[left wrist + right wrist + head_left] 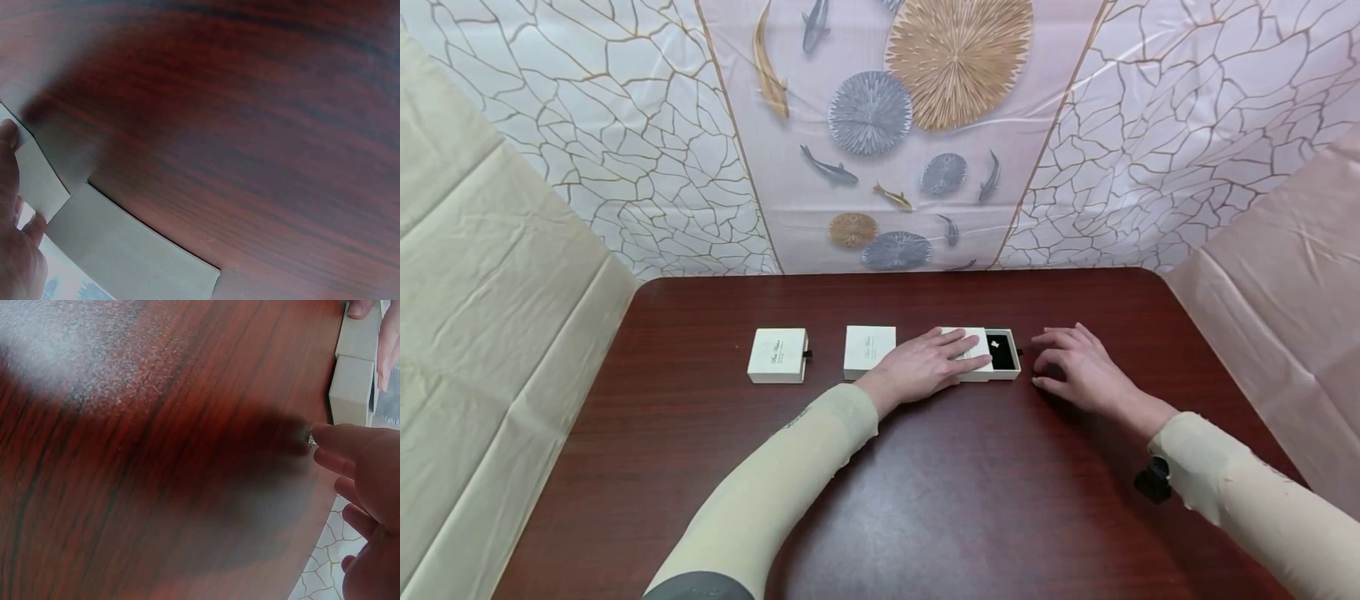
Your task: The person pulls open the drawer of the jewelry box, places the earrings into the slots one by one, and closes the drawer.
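Observation:
A white box (966, 375) with its tray (1017, 368) partly slid out to the right lies under my left hand (928, 367). The left fingers spread over its lid, and the thumb lies against its near side, holding it on the table. A small butterfly-like piece (996, 343) shows on the tray's black lining. My right hand (1082, 375) is just right of the tray, fingers bent. In the right wrist view, its thumb and fingertip pinch a tiny shiny piece (310, 439), mostly hidden and too small to identify.
Two more white boxes stand to the left: one (870, 343) beside my left wrist, another (777, 356) farther left with a black tab (807, 353). All lie on a dark red wooden table (925, 500). Patterned cloth (685, 167) hangs behind the table.

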`<state>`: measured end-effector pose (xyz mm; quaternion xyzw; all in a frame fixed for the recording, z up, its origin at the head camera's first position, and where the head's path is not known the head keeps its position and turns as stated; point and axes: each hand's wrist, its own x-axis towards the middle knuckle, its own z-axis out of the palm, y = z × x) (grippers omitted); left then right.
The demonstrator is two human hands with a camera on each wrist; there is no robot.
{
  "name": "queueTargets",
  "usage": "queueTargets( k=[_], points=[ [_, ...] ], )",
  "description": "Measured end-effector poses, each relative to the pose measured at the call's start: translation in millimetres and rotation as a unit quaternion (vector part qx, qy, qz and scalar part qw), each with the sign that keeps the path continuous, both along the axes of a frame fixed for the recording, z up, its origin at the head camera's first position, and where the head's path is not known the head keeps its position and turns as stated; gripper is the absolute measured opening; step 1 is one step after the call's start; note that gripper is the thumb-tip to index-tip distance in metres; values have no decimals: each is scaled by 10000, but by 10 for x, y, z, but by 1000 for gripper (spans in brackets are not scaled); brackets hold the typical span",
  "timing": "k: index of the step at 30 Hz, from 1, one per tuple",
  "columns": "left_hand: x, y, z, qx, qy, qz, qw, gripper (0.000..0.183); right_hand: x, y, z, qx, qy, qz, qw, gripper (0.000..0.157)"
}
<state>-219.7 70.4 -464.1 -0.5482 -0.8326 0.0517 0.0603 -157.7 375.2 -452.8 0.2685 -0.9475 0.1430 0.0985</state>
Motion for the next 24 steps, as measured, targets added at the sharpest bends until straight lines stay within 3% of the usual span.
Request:
queueTargets(
  k=[17, 24],
  points=[
    [19, 3, 5, 29, -6, 26, 10000, 53, -52, -8, -72, 239, 616, 416, 9969, 25],
    [14, 0, -1, 38, 50, 39, 10000, 52, -64, -20, -77, 299, 611, 367, 9970, 25]
  ],
)
